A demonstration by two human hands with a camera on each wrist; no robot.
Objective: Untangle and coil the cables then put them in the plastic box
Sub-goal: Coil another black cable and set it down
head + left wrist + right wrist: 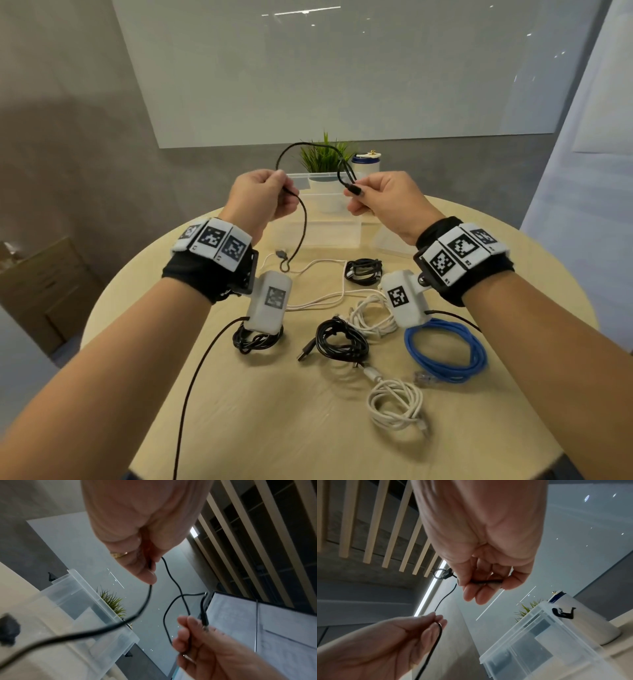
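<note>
Box (325,219) looks empty; both hands pinch black cable (301,219) above it, several coils wait nearer on worktop (274,411).

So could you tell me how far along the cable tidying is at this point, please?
Early to midway. Several bundles already lie coiled on the table, including the blue cable. In hand: the left hand and right hand both pinch a thin black cable, held up and only partly looped. Left: a loose white cable needs coiling, and the plastic box seems to hold nothing yet.
</note>
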